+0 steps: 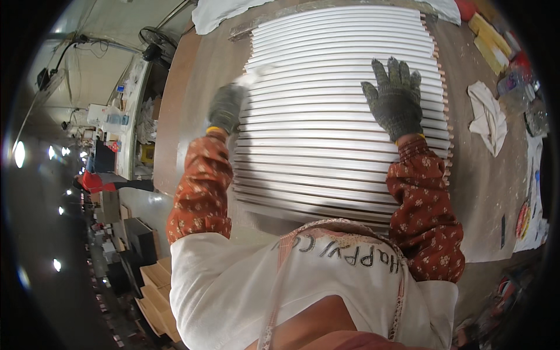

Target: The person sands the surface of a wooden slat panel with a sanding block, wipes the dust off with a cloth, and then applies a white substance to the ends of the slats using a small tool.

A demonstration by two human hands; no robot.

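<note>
Many long white strips (326, 125) with brownish ends lie side by side across a table in front of me. Spread flat over them on the right is my right hand (395, 99), in a dark grey-green knitted glove, its fingers apart and holding nothing. My left hand (225, 109), gloved the same way, is curled at the strips' left ends. From its fingers a white piece (255, 74) reaches over the strips, too smeared by motion to name.
A wooden bar (242, 29) lies along the far side of the strips. On the brown table (189, 99), a white cloth (487, 116) lies to the right, near bottles (516, 93) and yellow blocks (490, 44). Cardboard boxes (157, 297) stand at lower left; a person (102, 182) is farther off.
</note>
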